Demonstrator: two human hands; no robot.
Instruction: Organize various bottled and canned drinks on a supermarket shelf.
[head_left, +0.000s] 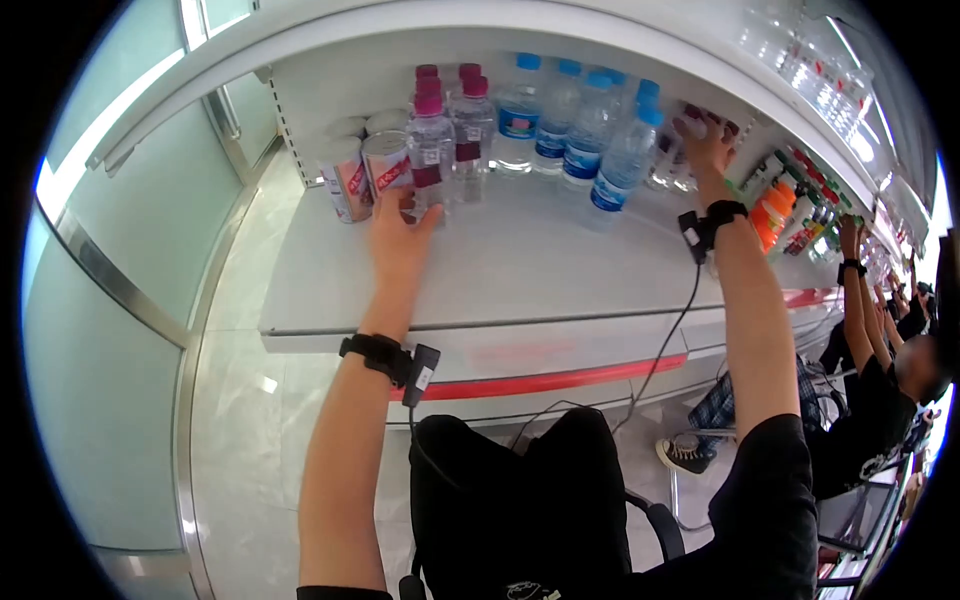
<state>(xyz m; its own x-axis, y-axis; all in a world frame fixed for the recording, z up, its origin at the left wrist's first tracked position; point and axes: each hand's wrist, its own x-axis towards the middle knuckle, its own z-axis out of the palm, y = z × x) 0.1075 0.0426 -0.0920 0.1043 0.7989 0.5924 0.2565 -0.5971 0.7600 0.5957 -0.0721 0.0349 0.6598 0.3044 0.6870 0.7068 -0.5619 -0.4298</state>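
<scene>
My left hand (402,235) is low in front of the cans and pink-capped bottles, thumb and fingers apart, fingertips right at the base of a white printed can (388,163). Another such can (348,180) stands to its left, with more behind. Just above the thumb is a clear bottle with a pink cap (430,150), others like it behind. Further right, my right hand (708,148) reaches to the back of the shelf, its fingers curled over a clear bottle (665,165) with a dark label, partly hidden by the hand. Both wrists wear black straps with small modules.
Several blue-capped water bottles (595,130) stand between my hands. Right of my right arm are an orange bottle (770,215) and dark bottles. An upper shelf (500,18) overhangs. A cable (665,350) hangs from my right wrist. Another person (870,410) reaches into shelves at right.
</scene>
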